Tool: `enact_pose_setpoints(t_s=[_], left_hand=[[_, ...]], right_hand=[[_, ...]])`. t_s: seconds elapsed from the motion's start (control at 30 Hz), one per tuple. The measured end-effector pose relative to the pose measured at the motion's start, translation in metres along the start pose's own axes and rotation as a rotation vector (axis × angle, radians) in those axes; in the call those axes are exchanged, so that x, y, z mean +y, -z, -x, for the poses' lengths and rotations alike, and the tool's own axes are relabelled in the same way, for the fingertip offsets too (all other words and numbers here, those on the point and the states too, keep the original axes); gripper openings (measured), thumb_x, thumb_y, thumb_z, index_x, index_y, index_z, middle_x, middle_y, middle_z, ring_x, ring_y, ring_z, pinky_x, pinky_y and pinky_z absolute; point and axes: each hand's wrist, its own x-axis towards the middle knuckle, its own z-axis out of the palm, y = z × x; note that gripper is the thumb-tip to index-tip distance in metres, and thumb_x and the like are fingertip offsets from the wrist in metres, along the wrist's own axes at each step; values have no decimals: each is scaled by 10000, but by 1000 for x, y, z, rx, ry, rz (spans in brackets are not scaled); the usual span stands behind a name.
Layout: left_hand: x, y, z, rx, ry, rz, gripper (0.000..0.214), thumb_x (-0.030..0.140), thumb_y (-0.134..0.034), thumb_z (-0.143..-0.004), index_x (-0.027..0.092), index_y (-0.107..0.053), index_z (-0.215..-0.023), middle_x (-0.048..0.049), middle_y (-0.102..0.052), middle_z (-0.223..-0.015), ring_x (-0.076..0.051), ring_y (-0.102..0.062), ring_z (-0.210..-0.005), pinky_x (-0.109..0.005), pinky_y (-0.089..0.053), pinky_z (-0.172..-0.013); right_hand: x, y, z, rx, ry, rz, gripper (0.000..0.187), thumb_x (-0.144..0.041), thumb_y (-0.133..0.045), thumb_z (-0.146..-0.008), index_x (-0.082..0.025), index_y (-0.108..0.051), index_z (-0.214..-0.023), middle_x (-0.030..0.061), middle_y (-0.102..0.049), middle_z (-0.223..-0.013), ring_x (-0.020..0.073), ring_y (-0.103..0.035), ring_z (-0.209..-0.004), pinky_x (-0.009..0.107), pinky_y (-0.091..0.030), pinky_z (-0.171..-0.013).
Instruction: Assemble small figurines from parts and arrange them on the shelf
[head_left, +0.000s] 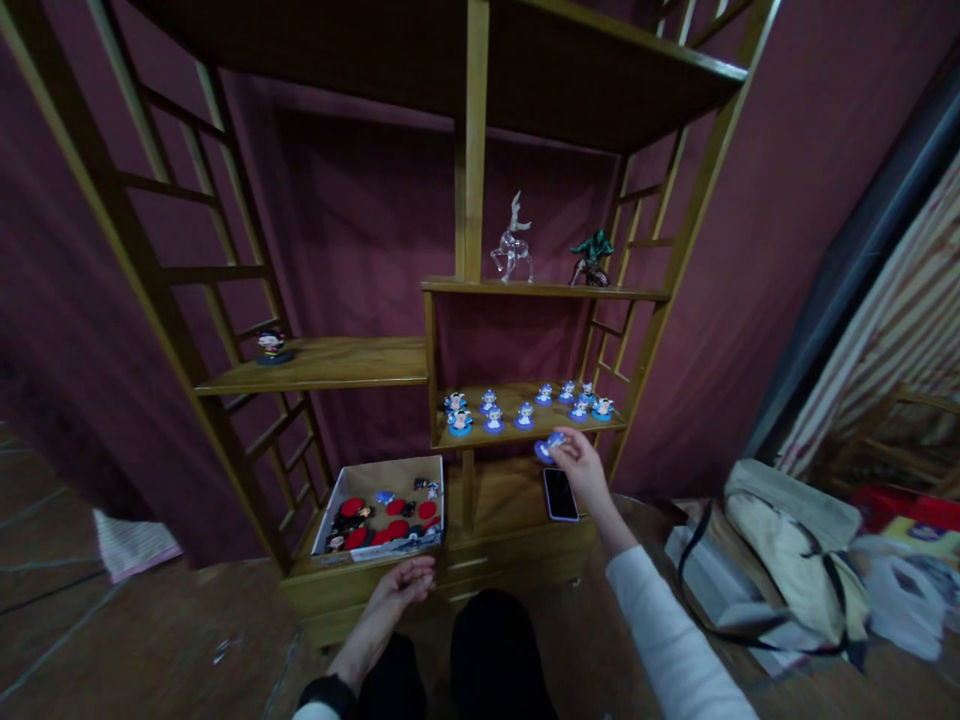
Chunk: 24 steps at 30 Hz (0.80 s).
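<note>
My right hand is raised in front of the low right shelf and pinches a small blue-based figurine just below the shelf's front edge. Several matching blue figurines stand in rows on that shelf. My left hand hangs low near the cabinet's front edge, fingers loosely curled with nothing visible in them, just in front of an open cardboard box that holds red discs and small figures.
A black phone lies on the bottom board. A clear figure and a green figure stand on the upper shelf, a small dark figure on the left shelf. A beige bag lies at right.
</note>
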Motion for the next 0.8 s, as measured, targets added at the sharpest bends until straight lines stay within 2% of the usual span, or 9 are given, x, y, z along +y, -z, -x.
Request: enact_pose_setpoints(t_s=[0.07,0.17,0.33,0.43,0.6,0.7,0.8], left_hand=[[0,0,1,0,-7,0,489,459,-752,-496,195,-660,-897,-69,-678,-851,-193,-631,-764,-297,-463,-707],[3,1,3,-21,-13,-2,458,444,-746,-523,199,-662,-901,-70,-683,-866,-196,-632,-785,-298,-461,-721],[5,2,2,-45,3,-1,424,432,-734,-559,203,-663,-909,-67,-684,-882,-198,-633,-803,-298,-459,-736],[4,3,1,-55,2,2,436,441,-723,-574,196,-659,-929,-70,-681,-894,-203,-631,-821,-300,-459,-741],[6,4,2,-51,21,-8,490,472,-728,-547,171,-659,-928,-70,-680,-851,-209,-631,-800,-308,-460,-737],[8,5,2,-48,28,-19,510,496,-714,-552,171,-659,-941,-78,-681,-889,-211,-630,-821,-306,-460,-745],[8,6,1,-48,43,-26,527,507,-717,-536,169,-662,-938,-86,-682,-901,-216,-631,-826,-305,-464,-741]], right_hand=[[-15,9,-35,38,73,59,399,-311,-652,-649,-202,-569,-1024,10,-604,-784,130,-567,-676,279,-470,-673],[-24,12,-85,20,137,113,377,-290,-670,-609,-194,-589,-965,0,-603,-777,110,-555,-641,254,-459,-635],[-15,-8,-143,-113,134,171,368,-271,-667,-575,-169,-603,-922,-8,-612,-677,97,-537,-564,215,-429,-531],[-6,-24,-159,-193,113,271,325,-248,-657,-575,-167,-610,-886,-9,-623,-670,96,-537,-552,206,-425,-514],[3,-40,-168,-273,90,472,271,-183,-641,-580,-190,-612,-849,-22,-634,-685,104,-560,-592,211,-453,-566],[5,-38,-170,-280,113,540,261,-161,-626,-590,-195,-612,-849,-19,-635,-692,109,-565,-608,210,-455,-583],[7,-23,-169,-280,122,608,265,-160,-615,-600,-194,-610,-863,-18,-629,-698,110,-561,-612,206,-447,-584]])
